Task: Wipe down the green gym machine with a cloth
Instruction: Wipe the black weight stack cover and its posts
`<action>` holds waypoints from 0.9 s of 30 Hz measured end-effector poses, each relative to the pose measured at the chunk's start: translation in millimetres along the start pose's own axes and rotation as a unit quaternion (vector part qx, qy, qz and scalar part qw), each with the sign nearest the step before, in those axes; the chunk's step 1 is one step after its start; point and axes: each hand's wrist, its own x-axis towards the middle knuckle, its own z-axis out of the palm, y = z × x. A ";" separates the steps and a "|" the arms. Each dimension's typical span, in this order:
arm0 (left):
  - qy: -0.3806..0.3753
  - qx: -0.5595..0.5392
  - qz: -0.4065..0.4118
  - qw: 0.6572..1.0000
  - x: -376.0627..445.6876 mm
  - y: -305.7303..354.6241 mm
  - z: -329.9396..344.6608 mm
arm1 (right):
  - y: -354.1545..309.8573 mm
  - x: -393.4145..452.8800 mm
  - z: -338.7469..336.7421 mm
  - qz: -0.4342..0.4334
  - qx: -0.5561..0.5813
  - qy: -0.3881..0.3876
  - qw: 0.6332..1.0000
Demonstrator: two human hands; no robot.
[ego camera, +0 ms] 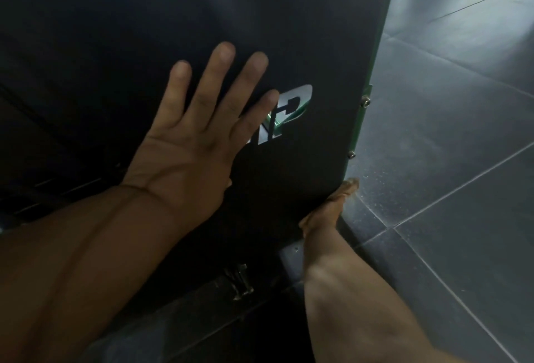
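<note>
Behind the machine's green edge (372, 73), the right hand (323, 218) hides, grip untellable; left hand (187, 142) fingers splayed.

The machine's big panel (289, 30) reads as smooth, matt black, barely catching light. At its three o'clock edge runs a green painted frame (375, 53), lightly glossy, studded with shiny metal bolts (365, 101). The cut-out logo (286, 111) gleams silvery with green behind. The floor (448, 145) is dark speckled tiles, dull sheen.

The left hand (187, 142) is pressed flat, fingers spread, against the black panel (144, 30); the right hand (326, 212) is mostly hidden behind its green edge (372, 73).
</note>
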 end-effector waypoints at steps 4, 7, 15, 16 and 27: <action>0.001 0.013 0.009 1.000 -0.9 1.6 -1.4 | -36.0 -17.7 18.7 -0.068 -0.096 -0.014 0.993; 0.003 0.023 0.007 1.000 -1.9 1.9 -1.3 | -55.2 -34.3 38.3 -0.158 -0.183 0.025 0.970; 0.030 0.009 0.009 0.999 -4.0 -2.7 -6.2 | -78.0 -133.9 113.4 -0.423 -0.202 0.065 0.881; 0.032 0.004 0.008 0.999 -4.2 -3.4 -7.3 | -84.4 -145.5 120.7 -0.452 -0.210 0.045 0.866; 0.049 -0.108 0.041 0.992 -10.8 -14.7 -19.9 | -145.0 -179.9 167.6 -0.675 -0.328 -0.021 0.661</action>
